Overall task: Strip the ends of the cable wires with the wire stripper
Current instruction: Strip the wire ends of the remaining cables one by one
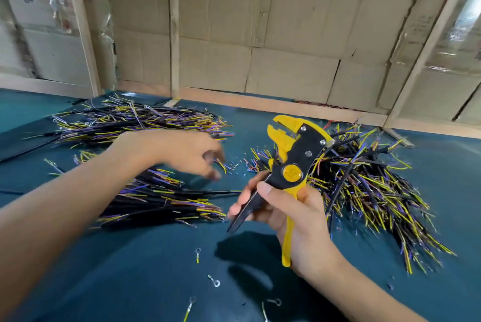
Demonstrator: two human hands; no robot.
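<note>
Right hand [294, 213] around wire stripper [294, 163]

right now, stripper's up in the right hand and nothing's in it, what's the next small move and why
Probably pick up one cable with the left hand, which hovers empty over the nearest cable pile. The right hand grips the wire stripper upright, and no wire shows in its yellow head. So it seems ready for a wire end to be fed in.
</note>
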